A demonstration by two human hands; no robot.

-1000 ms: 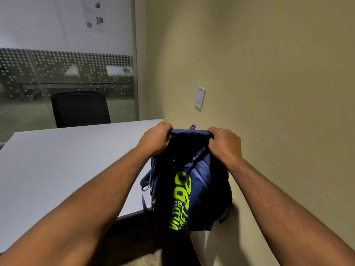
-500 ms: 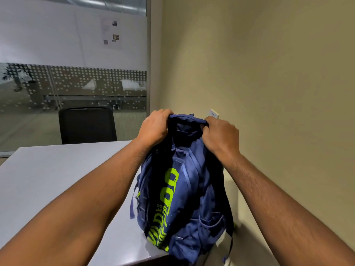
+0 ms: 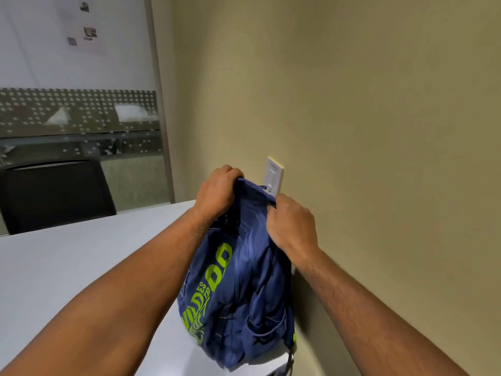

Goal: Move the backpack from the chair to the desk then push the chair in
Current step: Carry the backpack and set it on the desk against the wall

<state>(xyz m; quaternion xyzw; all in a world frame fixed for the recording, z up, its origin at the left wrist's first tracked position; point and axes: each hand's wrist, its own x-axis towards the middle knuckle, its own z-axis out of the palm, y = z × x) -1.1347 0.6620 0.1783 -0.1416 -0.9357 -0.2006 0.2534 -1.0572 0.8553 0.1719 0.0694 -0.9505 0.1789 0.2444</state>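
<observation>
A single head-worn view looks forward and down along both forearms, close above the grip where the left hand (image 3: 217, 192) and right hand (image 3: 291, 222) clutch the backpack (image 3: 244, 289) top, facing the wall beyond.

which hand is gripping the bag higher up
The left hand: it clutches the backpack at its very top, while the right hand grips lower, on the side by the wall.

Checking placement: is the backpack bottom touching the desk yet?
Touching. Head view: backpack bottom rests on the desk corner, no gap showing.
</observation>
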